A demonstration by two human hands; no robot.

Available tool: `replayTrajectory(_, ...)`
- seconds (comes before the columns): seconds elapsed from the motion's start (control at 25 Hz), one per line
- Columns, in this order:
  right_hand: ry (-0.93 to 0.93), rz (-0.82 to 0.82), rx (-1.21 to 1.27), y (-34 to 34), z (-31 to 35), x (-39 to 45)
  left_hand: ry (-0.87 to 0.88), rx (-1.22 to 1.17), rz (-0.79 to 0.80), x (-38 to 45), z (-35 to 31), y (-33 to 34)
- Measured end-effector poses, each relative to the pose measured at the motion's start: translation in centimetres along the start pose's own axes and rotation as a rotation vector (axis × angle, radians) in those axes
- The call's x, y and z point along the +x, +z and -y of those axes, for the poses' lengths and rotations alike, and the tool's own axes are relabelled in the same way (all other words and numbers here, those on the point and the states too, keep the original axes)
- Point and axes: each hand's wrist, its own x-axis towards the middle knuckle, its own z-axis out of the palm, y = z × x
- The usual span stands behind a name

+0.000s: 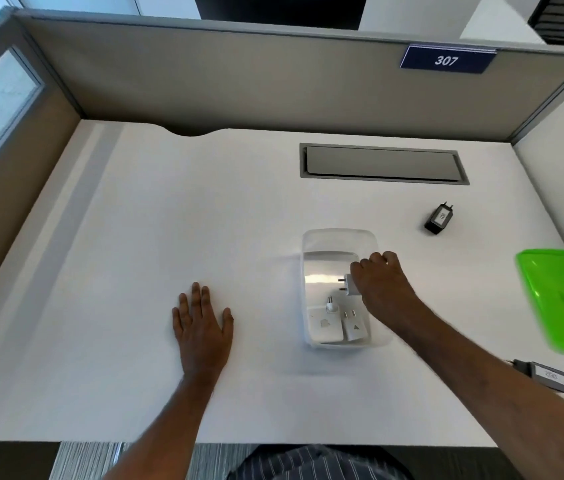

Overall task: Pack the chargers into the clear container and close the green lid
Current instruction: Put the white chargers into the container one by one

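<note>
The clear container stands open on the white desk, right of centre. Two white chargers lie at its near end: a larger square one and a smaller one. My right hand reaches over the container's right side and is shut on a third white charger, its pins pointing left, inside the container. My left hand rests flat on the desk, fingers spread, well left of the container. A black charger lies behind and to the right. Another dark charger lies beyond my right forearm. The green lid lies at the right edge.
A grey cable hatch is set into the desk behind the container. Cubicle walls enclose the back and both sides, with a blue sign reading 307. The near desk edge runs along the bottom, above my striped clothing.
</note>
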Motion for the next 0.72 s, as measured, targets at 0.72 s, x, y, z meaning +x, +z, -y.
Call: replayTrajectory(0.72,-0.049,-0.014,0.021,2.0,0.4,-0.9,0.018,0.003,0.009,0.0,0.2,0.1)
